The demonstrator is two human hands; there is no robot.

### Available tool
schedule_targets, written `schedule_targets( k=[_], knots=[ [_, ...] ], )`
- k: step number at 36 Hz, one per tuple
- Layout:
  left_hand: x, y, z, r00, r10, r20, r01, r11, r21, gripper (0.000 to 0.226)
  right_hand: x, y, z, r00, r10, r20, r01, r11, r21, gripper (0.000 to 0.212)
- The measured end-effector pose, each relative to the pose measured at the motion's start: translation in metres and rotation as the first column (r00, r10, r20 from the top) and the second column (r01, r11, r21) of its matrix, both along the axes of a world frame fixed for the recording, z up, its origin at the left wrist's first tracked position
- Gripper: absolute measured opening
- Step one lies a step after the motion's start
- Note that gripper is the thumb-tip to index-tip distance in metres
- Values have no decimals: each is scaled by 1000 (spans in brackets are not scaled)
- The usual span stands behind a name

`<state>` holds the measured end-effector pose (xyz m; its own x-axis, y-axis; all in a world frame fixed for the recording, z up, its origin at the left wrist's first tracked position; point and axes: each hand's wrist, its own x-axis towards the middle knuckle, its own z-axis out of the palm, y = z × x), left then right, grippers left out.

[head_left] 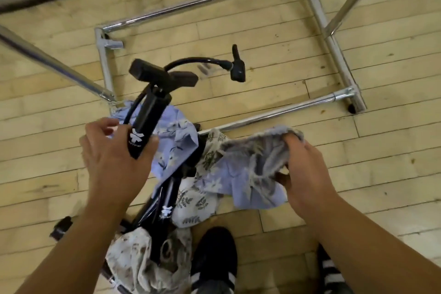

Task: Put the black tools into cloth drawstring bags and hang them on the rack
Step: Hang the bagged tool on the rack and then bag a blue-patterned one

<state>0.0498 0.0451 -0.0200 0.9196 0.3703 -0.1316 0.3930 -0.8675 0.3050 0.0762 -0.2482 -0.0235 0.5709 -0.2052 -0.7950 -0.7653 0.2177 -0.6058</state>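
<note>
- Nearest me, at the bottom edge, I see two black shoes with white stripes [213, 267] standing on the pale wooden plank floor [358, 174].
- Just beside the shoes lies a crumpled cream cloth bag with a brown print [133, 260], partly over a second black pump tube with a white logo [164, 200] that rests on the floor.
- My left hand [114, 155] is closed around the barrel of a black hand pump with a T-shaped handle [148, 117]; thumb and fingers wrap it near the white logo, and the pump is lifted and tilted, handle away from me.
- Its black hose [191, 62] arcs out to a black nozzle head [237, 67] above the floor.
- My right hand [303, 169] grips the bunched edge of a pale blue floral cloth drawstring bag [250, 174], fingers pinched into the fabric.
- More blue floral cloth [176, 136] lies under the pump barrel.
- The chrome tubular rack base [202, 0] stands on the floor beyond, well apart from both hands.
</note>
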Motion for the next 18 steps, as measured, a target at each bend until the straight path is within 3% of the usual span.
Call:
schedule_targets(
  k=[2,5,9,14,18],
  knots=[
    [5,-7,20,997,-46,-63,34,983,-181,21,0,1,-2,996,-87,-30,89,993,75,26],
    [9,-20,45,962,-82,-261,-29,918,-397,31,5,-2,-4,994,-78,-79,84,994,66,26],
    [6,-34,48,921,-180,-347,-19,866,-500,36,15,-7,5,993,-13,-116,10,1000,-25,30],
    [-8,-39,38,889,-332,-315,107,820,-562,46,21,-17,2,999,-29,-43,26,998,-52,35],
    [-20,-30,24,836,-393,-384,95,792,-604,43,24,-28,-12,991,134,10,-129,972,-197,9]
  ],
)
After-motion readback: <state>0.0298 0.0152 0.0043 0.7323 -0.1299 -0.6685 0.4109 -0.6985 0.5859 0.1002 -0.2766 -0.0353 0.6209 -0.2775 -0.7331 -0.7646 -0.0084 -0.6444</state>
